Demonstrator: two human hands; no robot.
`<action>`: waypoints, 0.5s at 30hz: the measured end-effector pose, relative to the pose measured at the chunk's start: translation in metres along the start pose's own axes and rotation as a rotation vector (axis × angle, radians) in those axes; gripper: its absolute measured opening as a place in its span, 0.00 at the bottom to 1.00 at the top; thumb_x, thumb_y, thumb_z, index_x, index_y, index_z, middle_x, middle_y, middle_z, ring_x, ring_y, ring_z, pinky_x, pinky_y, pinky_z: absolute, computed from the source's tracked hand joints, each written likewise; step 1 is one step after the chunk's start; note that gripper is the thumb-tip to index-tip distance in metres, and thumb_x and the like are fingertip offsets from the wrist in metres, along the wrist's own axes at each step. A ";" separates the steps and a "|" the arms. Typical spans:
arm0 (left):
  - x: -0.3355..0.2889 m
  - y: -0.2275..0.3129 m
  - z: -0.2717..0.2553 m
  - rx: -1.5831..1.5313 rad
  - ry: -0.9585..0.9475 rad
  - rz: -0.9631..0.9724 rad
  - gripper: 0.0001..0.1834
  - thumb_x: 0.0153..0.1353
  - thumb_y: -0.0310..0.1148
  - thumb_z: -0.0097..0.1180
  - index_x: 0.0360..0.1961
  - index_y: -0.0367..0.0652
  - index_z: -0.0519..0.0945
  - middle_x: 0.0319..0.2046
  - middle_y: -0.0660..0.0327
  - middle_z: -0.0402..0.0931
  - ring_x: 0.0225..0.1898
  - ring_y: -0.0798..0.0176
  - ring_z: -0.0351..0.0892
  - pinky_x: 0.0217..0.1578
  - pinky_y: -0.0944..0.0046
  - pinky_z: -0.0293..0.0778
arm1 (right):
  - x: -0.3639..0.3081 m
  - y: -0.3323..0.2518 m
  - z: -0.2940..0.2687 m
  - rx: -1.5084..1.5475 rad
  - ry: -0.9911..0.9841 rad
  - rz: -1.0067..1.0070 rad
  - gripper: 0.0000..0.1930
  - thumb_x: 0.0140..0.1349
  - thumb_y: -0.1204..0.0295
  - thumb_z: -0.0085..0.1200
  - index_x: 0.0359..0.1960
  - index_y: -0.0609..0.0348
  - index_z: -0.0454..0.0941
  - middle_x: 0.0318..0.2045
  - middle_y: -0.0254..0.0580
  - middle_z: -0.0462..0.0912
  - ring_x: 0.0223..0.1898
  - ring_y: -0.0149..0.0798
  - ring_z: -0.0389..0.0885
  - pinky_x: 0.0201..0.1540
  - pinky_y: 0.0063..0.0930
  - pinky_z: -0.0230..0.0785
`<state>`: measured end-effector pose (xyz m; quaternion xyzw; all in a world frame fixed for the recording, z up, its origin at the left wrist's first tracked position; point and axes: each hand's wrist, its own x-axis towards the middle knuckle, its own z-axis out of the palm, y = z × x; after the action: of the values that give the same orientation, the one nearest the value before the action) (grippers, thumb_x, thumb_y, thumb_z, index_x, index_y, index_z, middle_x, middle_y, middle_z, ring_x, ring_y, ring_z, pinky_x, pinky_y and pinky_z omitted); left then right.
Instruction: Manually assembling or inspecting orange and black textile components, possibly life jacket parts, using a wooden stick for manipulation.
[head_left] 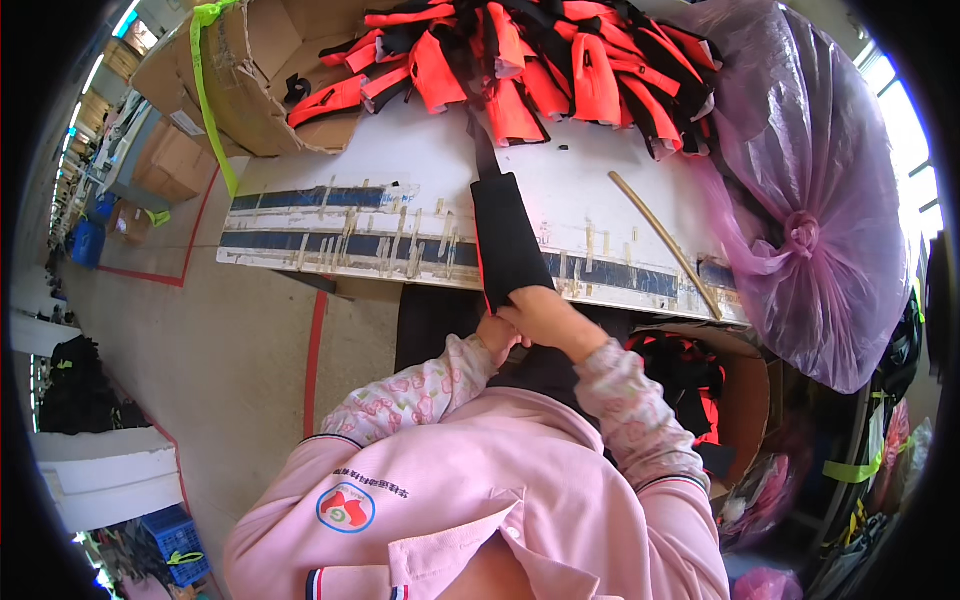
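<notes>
A long black padded strip [512, 240] with a thin orange edge lies over the table's front edge, and its near end hangs toward me. From its far end a narrow black strap [483, 150] runs back under a heap of orange and black fabric pieces [540, 75]. My right hand [548, 318] is closed on the strip's near end, its back turned up. Just left of it and lower, my left hand [497, 338] is closed at the same end, the two hands touching. What lies between their fingertips is hidden.
The white tabletop [600, 215] carries worn tape and a thin wooden stick [665, 245]. An open cardboard box [270, 90] stands at the far left. A full purple plastic bag [810, 200] bulges over the right side. Below the table, another cardboard box [745, 400] holds orange and black pieces.
</notes>
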<state>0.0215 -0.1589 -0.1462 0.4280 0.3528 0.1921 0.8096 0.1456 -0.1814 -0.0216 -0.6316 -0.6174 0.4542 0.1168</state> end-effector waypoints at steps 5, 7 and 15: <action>-0.005 0.016 0.011 -0.336 0.028 -0.018 0.17 0.64 0.42 0.41 0.35 0.37 0.73 0.19 0.55 0.75 0.14 0.66 0.70 0.19 0.65 0.70 | -0.037 -0.003 -0.037 0.043 0.591 -0.402 0.21 0.51 0.78 0.53 0.49 0.61 0.72 0.47 0.48 0.76 0.49 0.46 0.75 0.52 0.30 0.66; -0.006 0.017 0.015 -0.369 -0.012 0.003 0.17 0.64 0.42 0.41 0.36 0.37 0.73 0.20 0.55 0.75 0.12 0.65 0.69 0.20 0.65 0.71 | -0.022 -0.002 -0.026 -0.200 0.645 -0.470 0.23 0.48 0.79 0.54 0.50 0.61 0.71 0.49 0.48 0.74 0.53 0.46 0.71 0.56 0.31 0.61; 0.003 -0.003 0.012 -0.451 0.390 -0.073 0.12 0.62 0.38 0.44 0.34 0.40 0.72 0.23 0.56 0.75 0.20 0.63 0.73 0.19 0.63 0.68 | 0.018 0.037 0.028 -0.421 0.612 -0.519 0.25 0.42 0.77 0.52 0.48 0.65 0.72 0.53 0.48 0.71 0.58 0.46 0.65 0.64 0.38 0.52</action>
<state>0.0326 -0.1657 -0.1455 0.1794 0.4653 0.3150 0.8076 0.1468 -0.1846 -0.0715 -0.5712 -0.7712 0.0667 0.2729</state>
